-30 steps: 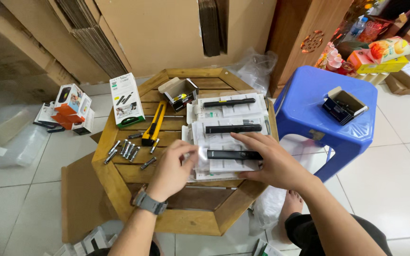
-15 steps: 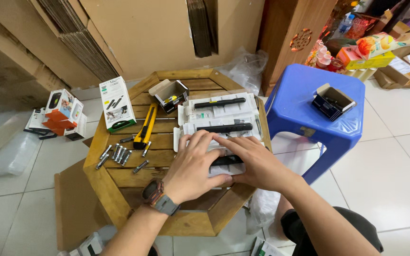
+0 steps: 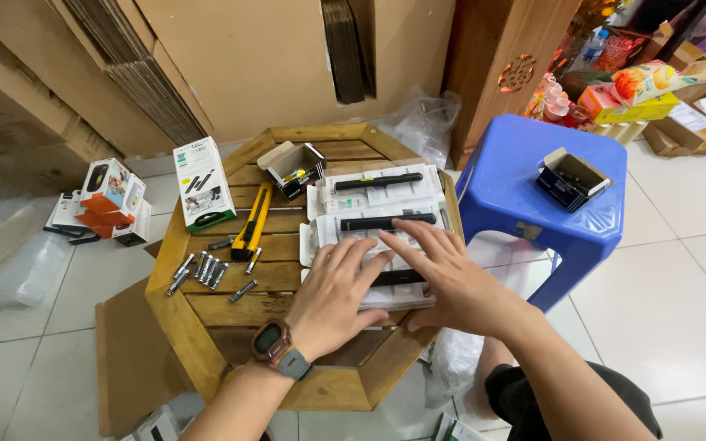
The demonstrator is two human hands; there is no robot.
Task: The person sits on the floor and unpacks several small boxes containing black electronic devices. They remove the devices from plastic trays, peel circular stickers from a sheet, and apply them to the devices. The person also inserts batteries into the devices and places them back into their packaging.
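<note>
Both hands rest flat on the nearest white tray (image 3: 394, 296), which holds a black stick-shaped device (image 3: 398, 278), on the wooden octagonal table (image 3: 206, 318). My left hand (image 3: 338, 294), with a watch on its wrist, covers the tray's left part. Over its right part lies my right hand (image 3: 443, 273), fingers spread. Two more white trays with black devices (image 3: 379, 181) (image 3: 386, 221) lie just beyond. Neither hand grips anything.
A yellow utility knife (image 3: 252, 222), several batteries (image 3: 202, 269), an open small box (image 3: 294, 167) and an upright white box (image 3: 203, 183) share the table. A blue plastic stool (image 3: 525, 175) with an open box (image 3: 572, 178) stands right. Product boxes (image 3: 108, 200) lie on the floor left; cardboard leans behind.
Both hands have moved together onto the nearest tray and now lie flat across it. The view has shifted slightly.
</note>
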